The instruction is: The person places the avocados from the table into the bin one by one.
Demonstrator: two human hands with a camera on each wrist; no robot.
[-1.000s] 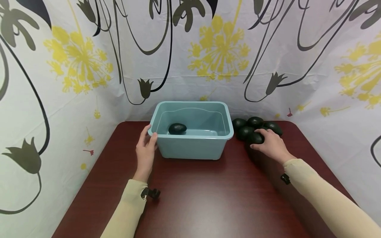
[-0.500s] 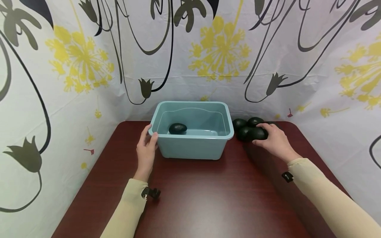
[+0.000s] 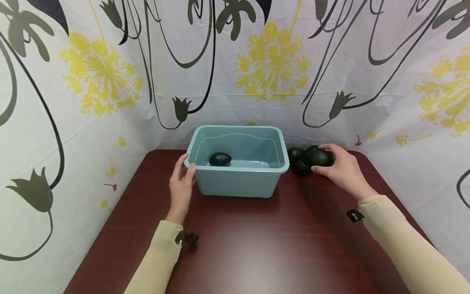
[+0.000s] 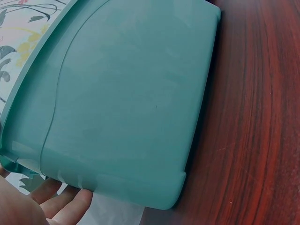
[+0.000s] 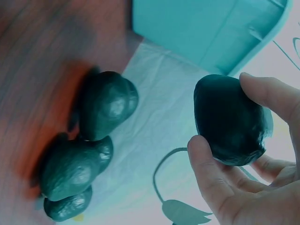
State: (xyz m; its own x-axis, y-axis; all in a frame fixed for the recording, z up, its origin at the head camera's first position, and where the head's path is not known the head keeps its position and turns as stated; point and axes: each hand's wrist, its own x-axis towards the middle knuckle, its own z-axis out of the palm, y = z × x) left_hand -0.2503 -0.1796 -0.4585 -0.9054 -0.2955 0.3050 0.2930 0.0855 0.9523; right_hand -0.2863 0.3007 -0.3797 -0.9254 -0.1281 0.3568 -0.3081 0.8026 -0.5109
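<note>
My right hand point(image 3: 345, 169) grips a dark green avocado point(image 3: 316, 157) between thumb and fingers, raised over the other avocados. The right wrist view shows this held avocado point(image 5: 229, 119) apart from the several avocados point(image 5: 108, 105) on the table. A light blue plastic bin point(image 3: 236, 182) stands at the table's far side, with one avocado point(image 3: 220, 159) lying inside at the left. My left hand point(image 3: 181, 190) holds the bin by its front left corner, thumb at the front and fingers along the side. In the left wrist view, those fingers point(image 4: 70, 204) lie against the bin wall point(image 4: 126, 93).
The dark red wooden table point(image 3: 235, 245) ends at a white patterned cloth point(image 3: 257, 73) behind the bin and along both sides. The remaining avocados point(image 3: 295, 154) sit close to the bin's right side, partly hidden behind the held one.
My right hand has taken hold of the nearest avocado of the pile and lifted it up. The left hand stays at the bin's corner; the bin has not moved.
</note>
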